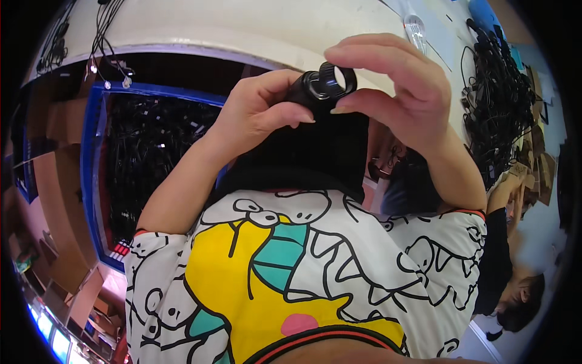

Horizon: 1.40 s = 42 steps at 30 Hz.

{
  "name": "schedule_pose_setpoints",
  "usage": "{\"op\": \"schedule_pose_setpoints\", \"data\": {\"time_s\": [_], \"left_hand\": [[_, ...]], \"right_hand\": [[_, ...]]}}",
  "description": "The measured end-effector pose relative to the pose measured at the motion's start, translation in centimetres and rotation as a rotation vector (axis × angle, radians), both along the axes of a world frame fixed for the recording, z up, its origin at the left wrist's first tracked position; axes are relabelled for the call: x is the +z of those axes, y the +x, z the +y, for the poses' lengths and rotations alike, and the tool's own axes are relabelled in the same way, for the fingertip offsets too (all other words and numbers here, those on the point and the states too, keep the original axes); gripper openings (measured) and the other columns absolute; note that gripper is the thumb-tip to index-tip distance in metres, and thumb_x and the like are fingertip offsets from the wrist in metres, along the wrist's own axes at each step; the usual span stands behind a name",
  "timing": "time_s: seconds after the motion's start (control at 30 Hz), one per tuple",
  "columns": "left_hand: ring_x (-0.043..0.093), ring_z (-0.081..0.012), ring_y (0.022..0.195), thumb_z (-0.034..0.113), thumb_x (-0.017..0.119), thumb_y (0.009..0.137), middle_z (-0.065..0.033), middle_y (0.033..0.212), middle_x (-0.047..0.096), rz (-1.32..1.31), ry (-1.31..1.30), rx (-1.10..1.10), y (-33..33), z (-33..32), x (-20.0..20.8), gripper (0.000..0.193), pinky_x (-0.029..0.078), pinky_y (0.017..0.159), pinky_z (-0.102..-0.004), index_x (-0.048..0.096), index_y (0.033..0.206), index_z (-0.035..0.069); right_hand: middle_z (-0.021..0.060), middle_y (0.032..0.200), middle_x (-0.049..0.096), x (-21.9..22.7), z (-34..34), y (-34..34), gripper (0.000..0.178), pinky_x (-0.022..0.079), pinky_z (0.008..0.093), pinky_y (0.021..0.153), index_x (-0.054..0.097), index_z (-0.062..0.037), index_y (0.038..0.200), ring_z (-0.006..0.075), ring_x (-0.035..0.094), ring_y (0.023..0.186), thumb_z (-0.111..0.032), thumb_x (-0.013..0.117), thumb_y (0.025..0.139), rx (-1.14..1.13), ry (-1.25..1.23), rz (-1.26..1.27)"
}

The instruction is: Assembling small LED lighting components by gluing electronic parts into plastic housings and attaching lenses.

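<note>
A short black cylinder (pixel 301 90) with a shiny, stepped body is held in front of me, tilted up to the right. My left hand (pixel 264 106) is closed round its lower body, with the thumb along the near side. At its right end sits a black ribbed ring (pixel 329 80) with a pale round face inside. The fingers and thumb of my right hand (pixel 397 85) curve above and below this ring, at its edges. Whether the ring is joined to the cylinder or apart from it, I cannot tell.
A white table (pixel 200 27) lies beyond my hands. Black cables (pixel 106 36) hang at its far left, and a large cable heap (pixel 500 103) covers its right side. A blue-framed bin (pixel 91 176) of black cables stands left; cardboard boxes (pixel 60 212) beside it. A person (pixel 515 279) sits at right.
</note>
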<state>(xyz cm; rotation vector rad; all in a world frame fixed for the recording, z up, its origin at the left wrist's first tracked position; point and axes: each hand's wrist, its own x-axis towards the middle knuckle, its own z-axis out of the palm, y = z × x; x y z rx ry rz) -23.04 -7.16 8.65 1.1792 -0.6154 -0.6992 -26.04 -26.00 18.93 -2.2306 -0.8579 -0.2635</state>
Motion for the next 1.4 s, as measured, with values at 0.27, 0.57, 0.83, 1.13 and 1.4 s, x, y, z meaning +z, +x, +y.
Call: {"op": "schedule_pose_setpoints", "data": {"time_s": [0.27,0.57,0.83,1.13,1.4], "left_hand": [[0.052,-0.005,0.064,0.011,0.063,0.078,-0.001,0.076,0.059,-0.03,-0.084,-0.02,-1.7,0.0,0.5,0.025,0.043,0.058,-0.0172,0.056,0.099,0.0],[0.049,-0.0047,0.061,0.015,0.064,0.077,0.0007,0.073,0.058,-0.122,-0.082,-0.109,-2.1,0.3,0.9,0.026,0.042,0.058,-0.0179,0.057,0.098,0.002],[0.044,-0.0043,0.058,0.017,0.065,0.077,0.0022,0.068,0.052,-0.102,-0.007,-0.083,-3.1,-0.4,0.9,0.023,0.038,0.053,-0.0179,0.059,0.092,0.001],[0.044,-0.0039,0.058,0.02,0.067,0.075,0.0028,0.066,0.052,-0.148,0.041,-0.101,-3.2,-0.7,1.2,0.025,0.038,0.054,-0.0178,0.059,0.091,0.003],[0.044,-0.004,0.059,0.019,0.066,0.075,0.0031,0.066,0.051,-0.156,0.036,-0.097,-2.9,-1.3,0.7,0.024,0.038,0.054,-0.0178,0.06,0.092,0.004]], "right_hand": [[0.007,0.087,0.061,-1.6,0.7,-2.2,0.037,0.049,0.0248,0.067,0.06,-0.0042,0.098,0.0194,0.06,0.078,-0.005,0.071,0.062,-0.023,0.046,-0.052],[0.0071,0.083,0.061,0.7,0.5,-4.0,0.037,0.049,0.0243,0.065,0.06,-0.0054,0.099,0.0183,0.061,0.075,-0.005,0.07,0.064,-0.045,-0.173,0.133],[0.0069,0.075,0.06,1.0,0.1,-5.5,0.034,0.048,0.025,0.06,0.059,-0.0052,0.093,0.0188,0.061,0.068,-0.019,0.072,0.064,-0.207,-0.444,0.183],[0.0074,0.082,0.061,0.6,0.1,-5.9,0.037,0.049,0.0261,0.061,0.059,-0.0079,0.099,0.0203,0.061,0.07,-0.007,0.07,0.063,-0.138,-0.315,0.095],[0.0049,0.077,0.061,0.2,-0.7,-5.7,0.038,0.042,0.0227,0.048,0.06,-0.0078,0.099,0.0124,0.054,0.054,-0.008,0.071,0.064,-0.166,-0.268,0.128]]}}
